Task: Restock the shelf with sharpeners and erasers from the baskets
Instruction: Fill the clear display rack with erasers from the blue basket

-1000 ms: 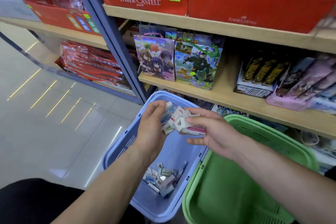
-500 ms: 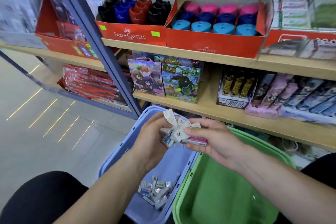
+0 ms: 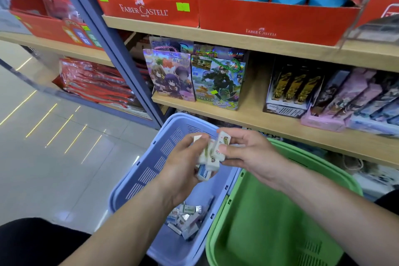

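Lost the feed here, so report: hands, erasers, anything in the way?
Both left hand and right hand grip held erasers over blue basket. More loose erasers in its bottom. Nothing blocks shelf.

I log: pale glossy floor [image 3: 64, 168] left of the left hand [image 3: 181, 173], light-streaked; wooden shelves [image 3: 248, 120], blue-grey upright [image 3: 112, 49] beyond it.

The right hand [image 3: 248, 153] has shifted its grip: thumb and forefinger now pinch a single eraser [image 3: 223, 141], tipped upright at the top of the bunch [image 3: 208, 161]. The left hand [image 3: 181, 170] has curled closer and seemingly holds more of the bunch now.
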